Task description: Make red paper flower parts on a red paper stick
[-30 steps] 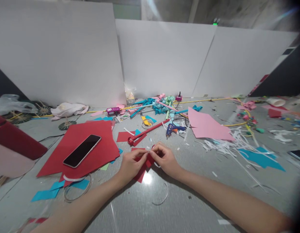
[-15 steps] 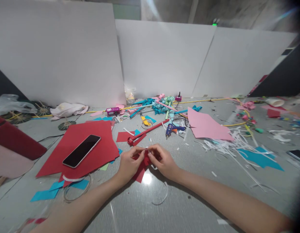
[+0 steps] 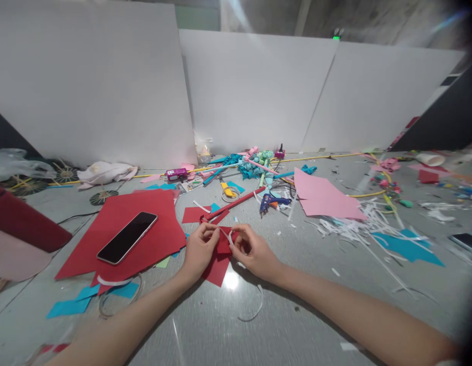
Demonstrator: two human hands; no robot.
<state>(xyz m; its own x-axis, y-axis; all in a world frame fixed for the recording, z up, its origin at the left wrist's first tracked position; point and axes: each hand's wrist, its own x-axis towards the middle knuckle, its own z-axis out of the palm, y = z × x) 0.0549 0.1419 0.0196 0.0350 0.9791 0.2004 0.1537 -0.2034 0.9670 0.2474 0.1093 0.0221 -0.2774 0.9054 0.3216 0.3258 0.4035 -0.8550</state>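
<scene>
My left hand [image 3: 198, 250] is closed, its thumb and fingertips pinching the left edge of a small piece of red paper [image 3: 223, 246]. A thin white strip [image 3: 230, 237], which looks like tape backing, curls up from that paper. My right hand [image 3: 256, 252] pinches the strip's right end close to the paper's right side. Under the hands another red paper piece [image 3: 216, 273] lies on the grey table. Just beyond is a rolled red paper stick [image 3: 239, 202] with a curled end. A curled white strip [image 3: 255, 310] rests on the table in front of me.
To the left, a phone [image 3: 127, 238] lies on large red sheets [image 3: 83, 254], beside a roll of tape [image 3: 119, 300]. A blue glue gun [image 3: 273, 202], a yellow cutter [image 3: 229, 191] and pink paper [image 3: 327, 195] lie farther back. White scraps [image 3: 354, 229] are heaped at the right.
My hands have moved slightly apart. More of the red paper shows between them, and the white strip now stands out in a curl between my fingers.
</scene>
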